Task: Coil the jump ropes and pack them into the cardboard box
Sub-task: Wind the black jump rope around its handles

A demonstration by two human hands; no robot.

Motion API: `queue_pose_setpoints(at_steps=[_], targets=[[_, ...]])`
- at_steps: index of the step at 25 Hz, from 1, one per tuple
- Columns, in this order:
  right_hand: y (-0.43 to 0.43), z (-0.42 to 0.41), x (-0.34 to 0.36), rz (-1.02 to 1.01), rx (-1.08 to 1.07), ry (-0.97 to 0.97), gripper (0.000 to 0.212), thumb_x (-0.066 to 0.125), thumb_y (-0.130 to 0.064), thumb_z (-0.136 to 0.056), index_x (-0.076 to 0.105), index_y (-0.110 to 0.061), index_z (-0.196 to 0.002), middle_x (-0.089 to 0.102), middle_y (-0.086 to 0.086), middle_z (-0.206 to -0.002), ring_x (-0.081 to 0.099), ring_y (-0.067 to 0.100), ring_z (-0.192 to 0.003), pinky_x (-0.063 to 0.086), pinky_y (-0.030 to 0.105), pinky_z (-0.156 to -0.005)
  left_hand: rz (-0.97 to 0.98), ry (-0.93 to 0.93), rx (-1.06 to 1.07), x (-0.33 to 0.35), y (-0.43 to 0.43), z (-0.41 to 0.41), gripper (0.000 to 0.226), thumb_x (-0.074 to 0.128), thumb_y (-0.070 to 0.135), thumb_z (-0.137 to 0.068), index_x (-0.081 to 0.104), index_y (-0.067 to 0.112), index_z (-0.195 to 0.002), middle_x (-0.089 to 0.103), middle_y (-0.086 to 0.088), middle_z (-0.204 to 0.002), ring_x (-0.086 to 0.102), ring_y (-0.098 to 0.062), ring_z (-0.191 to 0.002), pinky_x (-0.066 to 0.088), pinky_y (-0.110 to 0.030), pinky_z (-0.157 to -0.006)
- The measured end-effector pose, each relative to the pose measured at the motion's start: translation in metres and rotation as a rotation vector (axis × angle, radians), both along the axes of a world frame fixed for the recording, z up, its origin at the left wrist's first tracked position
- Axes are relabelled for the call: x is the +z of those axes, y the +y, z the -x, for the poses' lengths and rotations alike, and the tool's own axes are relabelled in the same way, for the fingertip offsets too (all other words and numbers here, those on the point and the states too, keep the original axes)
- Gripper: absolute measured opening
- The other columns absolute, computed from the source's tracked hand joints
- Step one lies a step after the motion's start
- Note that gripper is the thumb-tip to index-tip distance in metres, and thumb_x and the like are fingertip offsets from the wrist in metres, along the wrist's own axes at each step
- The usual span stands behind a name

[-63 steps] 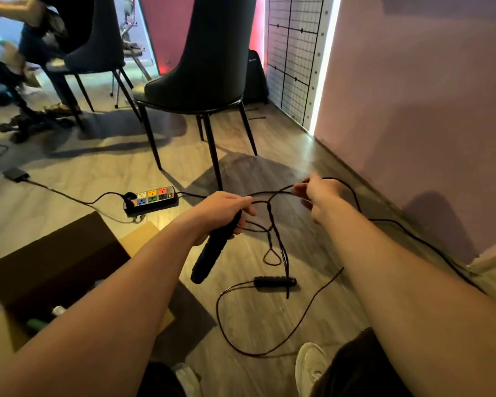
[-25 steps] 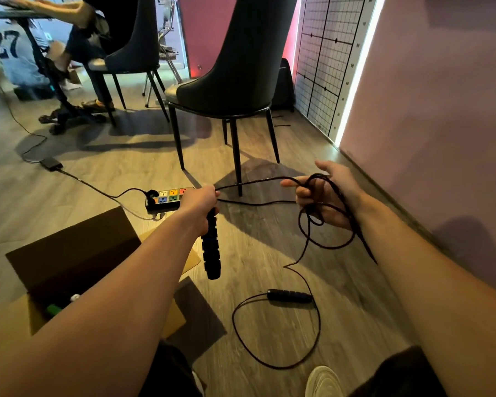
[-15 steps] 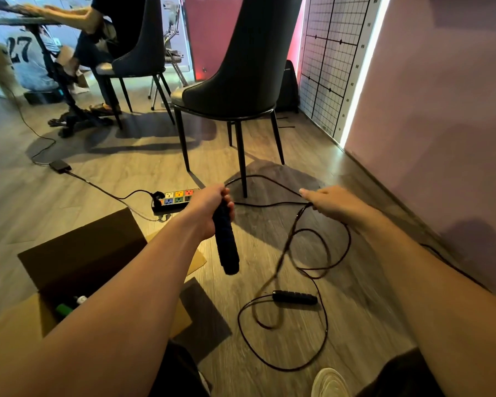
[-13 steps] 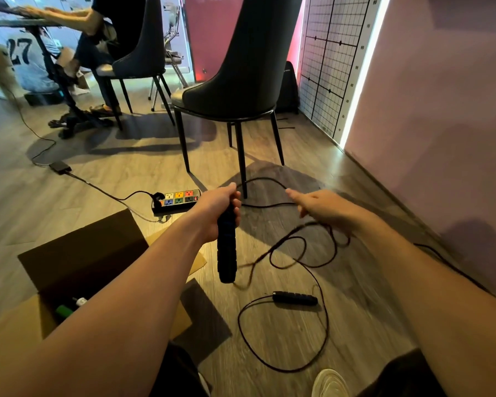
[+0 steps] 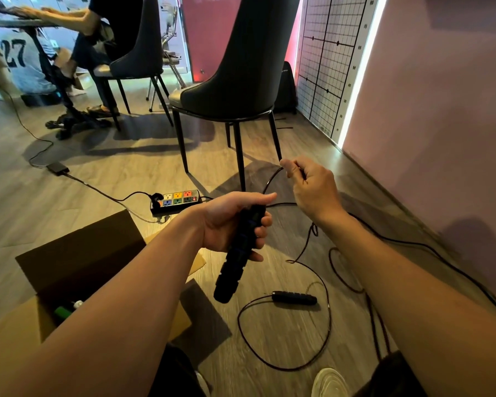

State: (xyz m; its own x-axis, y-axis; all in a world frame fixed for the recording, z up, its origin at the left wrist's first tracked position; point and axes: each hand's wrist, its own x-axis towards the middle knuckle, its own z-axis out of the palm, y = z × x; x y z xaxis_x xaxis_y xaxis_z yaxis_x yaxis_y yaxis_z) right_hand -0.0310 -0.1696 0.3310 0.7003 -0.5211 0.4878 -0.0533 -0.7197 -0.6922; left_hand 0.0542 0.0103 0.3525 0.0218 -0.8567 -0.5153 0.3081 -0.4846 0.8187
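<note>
My left hand grips one black ribbed jump rope handle, which points down and to the left. My right hand pinches the thin black rope a short way up from that handle and holds it raised. From there the rope drops in loose loops onto the wooden floor. The second black handle lies on the floor in front of me. The open cardboard box sits at lower left, with a green item visible inside.
A dark chair stands just ahead, its legs near the rope. A power strip with coloured sockets and its cable lie on the floor beside the box. A pink wall runs along the right. Another person sits at a desk at far left. My white shoe is at the bottom.
My right hand let the gathered loops fall, then rose and pinched the rope close to the held handle. My left hand tilted the handle and came nearer.
</note>
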Motion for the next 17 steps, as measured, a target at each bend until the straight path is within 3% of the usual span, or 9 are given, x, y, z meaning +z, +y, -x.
queue_pose_setpoints(at_steps=[2,5,8,11,14,17], targets=[[-0.002,0.0,0.001,-0.001,-0.077,-0.038,0.041,0.048,-0.046,-0.103,0.055,-0.014,-0.078,0.049,-0.005,-0.06,0.042,0.009,-0.053,0.036,0.031,-0.052,-0.056,-0.019,-0.031,-0.003,0.001,0.0,0.037,0.067,0.05,-0.081,0.056,0.015,-0.072,0.053,-0.001,-0.063,0.061,-0.019,-0.064,0.054,-0.038,-0.072],[-0.011,0.004,0.001,-0.091,-0.144,-0.017,0.044,0.046,-0.047,-0.104,0.057,-0.011,-0.081,0.048,-0.006,-0.061,0.042,0.008,-0.054,0.036,0.029,-0.052,-0.025,-0.016,0.047,-0.009,0.0,-0.001,0.031,0.07,0.034,-0.083,0.051,0.02,-0.064,0.045,0.007,-0.051,0.048,-0.008,-0.046,0.045,-0.024,-0.054],[-0.009,0.007,-0.006,-0.244,0.069,0.253,0.049,0.041,-0.051,-0.104,0.058,-0.012,-0.079,0.045,-0.004,-0.06,0.039,0.009,-0.051,0.032,0.027,-0.052,0.403,0.404,0.244,0.0,-0.006,-0.006,0.023,0.06,0.029,-0.089,0.047,0.019,-0.073,0.044,0.01,-0.049,0.045,-0.004,-0.041,0.043,-0.019,-0.044],[0.006,0.006,-0.009,-0.307,0.345,0.533,0.048,0.037,-0.049,-0.105,0.055,-0.016,-0.076,0.041,-0.001,-0.062,0.037,0.013,-0.053,0.034,0.03,-0.055,0.773,0.83,0.702,0.007,-0.015,-0.013,0.024,0.056,0.032,-0.095,0.052,0.012,-0.083,0.05,0.004,-0.061,0.051,-0.008,-0.051,0.047,-0.02,-0.053],[0.013,0.004,0.002,-0.18,0.405,0.644,0.045,0.046,-0.048,-0.103,0.057,-0.015,-0.073,0.045,0.0,-0.063,0.042,0.017,-0.057,0.038,0.032,-0.061,0.914,0.698,1.126,0.005,-0.02,-0.022,0.034,0.054,0.041,-0.1,0.051,0.007,-0.1,0.055,-0.003,-0.07,0.06,-0.016,-0.062,0.055,-0.035,-0.073],[0.003,0.01,0.009,0.039,0.349,0.739,0.046,0.058,-0.054,-0.096,0.06,-0.018,-0.066,0.052,-0.001,-0.061,0.047,0.013,-0.056,0.039,0.028,-0.058,0.805,0.38,1.394,-0.001,-0.016,-0.036,0.043,0.057,0.04,-0.099,0.049,0.009,-0.127,0.061,-0.003,-0.084,0.066,-0.018,-0.086,0.052,-0.042,-0.095]])
